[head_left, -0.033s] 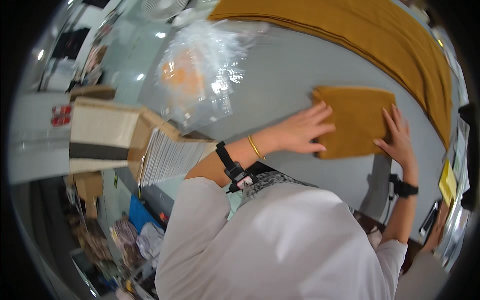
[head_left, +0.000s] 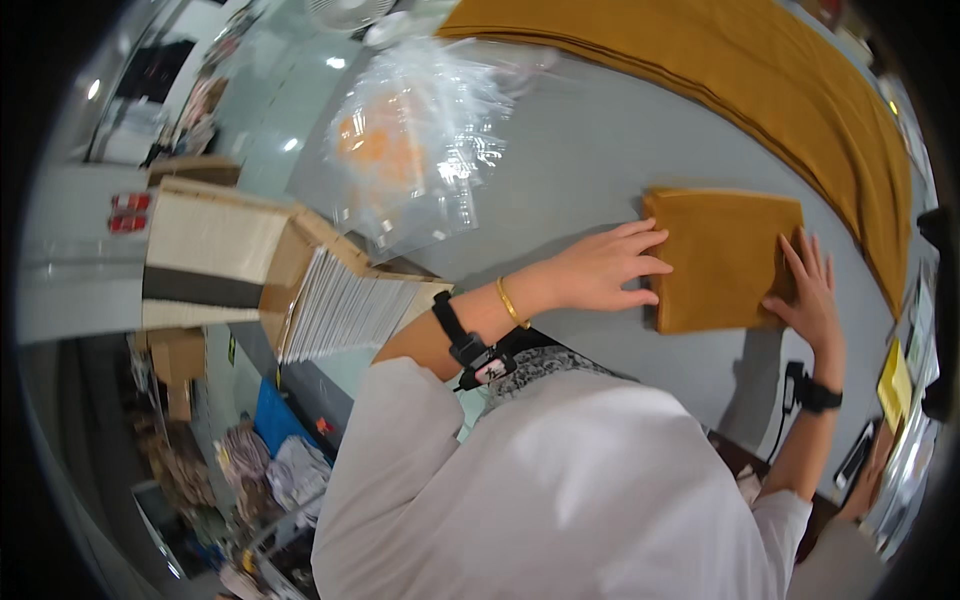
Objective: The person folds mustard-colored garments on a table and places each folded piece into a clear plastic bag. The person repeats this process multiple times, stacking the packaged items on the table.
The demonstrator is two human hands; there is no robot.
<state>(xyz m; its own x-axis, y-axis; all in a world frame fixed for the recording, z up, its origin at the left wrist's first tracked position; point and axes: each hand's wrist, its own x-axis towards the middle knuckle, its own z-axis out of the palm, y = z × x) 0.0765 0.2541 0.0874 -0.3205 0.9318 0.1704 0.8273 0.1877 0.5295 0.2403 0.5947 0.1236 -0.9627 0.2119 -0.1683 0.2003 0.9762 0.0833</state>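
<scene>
A folded square of mustard-coloured cloth (head_left: 725, 265) lies flat on the grey table (head_left: 560, 150). My left hand (head_left: 608, 268) reaches in from the left, its fingers spread and their tips at the cloth's left edge. At the opposite edge, my right hand (head_left: 812, 295) has its fingers stretched out and apart, partly over the cloth. Neither hand grips it. Beyond the folded piece, a long layered stretch of the same mustard fabric (head_left: 700, 70) curves along the table's far side.
Loose clear plastic bags (head_left: 420, 150) with orange marks lie at the table's far left. An open cardboard box (head_left: 215, 240) stands left of me, beside a tight row of thin white sheets or packets (head_left: 345, 305). Something yellow (head_left: 897, 382) lies near the right edge.
The whole view has shifted slightly. The folded cloth and both hands appear a little lower and farther right, with hardly any change in how the hands rest on it.
</scene>
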